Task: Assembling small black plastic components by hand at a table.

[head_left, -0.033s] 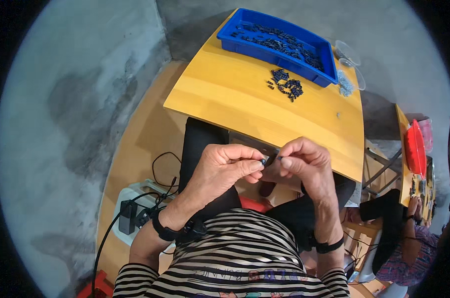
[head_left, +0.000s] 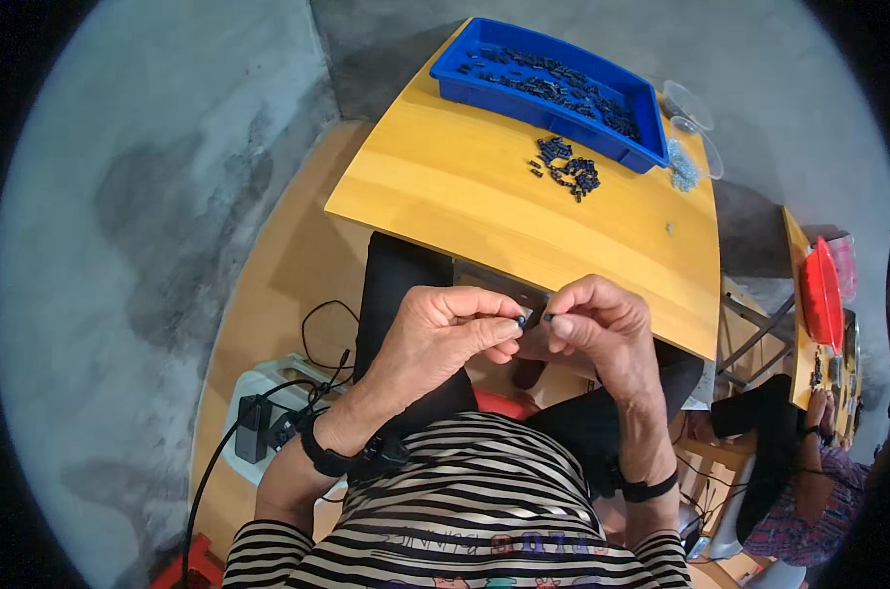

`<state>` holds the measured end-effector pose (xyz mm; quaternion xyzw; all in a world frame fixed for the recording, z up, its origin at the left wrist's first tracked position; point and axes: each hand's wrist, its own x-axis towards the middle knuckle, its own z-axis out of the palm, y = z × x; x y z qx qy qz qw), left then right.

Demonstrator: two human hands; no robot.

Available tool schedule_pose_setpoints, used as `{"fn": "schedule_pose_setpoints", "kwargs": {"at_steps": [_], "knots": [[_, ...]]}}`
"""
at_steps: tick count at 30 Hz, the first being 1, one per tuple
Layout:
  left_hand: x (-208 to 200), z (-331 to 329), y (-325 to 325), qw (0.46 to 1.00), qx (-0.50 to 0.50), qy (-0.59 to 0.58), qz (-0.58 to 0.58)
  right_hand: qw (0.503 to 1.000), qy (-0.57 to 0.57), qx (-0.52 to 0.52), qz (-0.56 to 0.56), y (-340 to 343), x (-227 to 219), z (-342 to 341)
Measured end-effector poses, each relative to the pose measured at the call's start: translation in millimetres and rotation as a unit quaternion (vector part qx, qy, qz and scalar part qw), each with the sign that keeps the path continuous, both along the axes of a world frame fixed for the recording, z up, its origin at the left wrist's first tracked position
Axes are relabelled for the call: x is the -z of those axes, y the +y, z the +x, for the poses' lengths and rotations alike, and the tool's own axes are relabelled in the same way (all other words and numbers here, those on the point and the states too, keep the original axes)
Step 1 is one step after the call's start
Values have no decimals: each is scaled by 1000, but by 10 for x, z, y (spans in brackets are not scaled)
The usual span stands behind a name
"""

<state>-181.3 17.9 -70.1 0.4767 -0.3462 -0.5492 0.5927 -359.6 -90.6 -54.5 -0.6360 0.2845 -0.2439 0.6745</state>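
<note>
Presently, the left hand (head_left: 450, 329) pinches a small dark-blue rounded piece (head_left: 520, 320) just left of, and apart from, a tiny dark piece (head_left: 549, 317) pinched by the right hand (head_left: 607, 316), near the yellow worktop (head_left: 465, 201), long axes indiscernible.

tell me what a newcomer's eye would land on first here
Probably the rectangular blue plastic tray, holding small dark pieces, on the far side of the yellow wooden table. Then the bare left hand and right hand, mid-picture, each pinching a tiny dark piece.
</note>
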Motion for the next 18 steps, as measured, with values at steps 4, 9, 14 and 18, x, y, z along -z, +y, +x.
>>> {"fn": "schedule_pose_setpoints", "kwargs": {"at_steps": [4, 9, 14, 18], "knots": [[12, -9, 35, 999, 0, -36, -13, 1000, -15, -8, -10, 103, -29, 40], [3, -25, 57, 999, 7, -41, -13, 1000, -17, -6, -12, 150, 15, 54], [31, -29, 62, 999, 14, -42, -11, 998, 7, -8, -66, 166, 17, 54], [39, -34, 65, 998, 22, -53, 14, 971, 16, -6, -238, 157, 0, 64]]}}
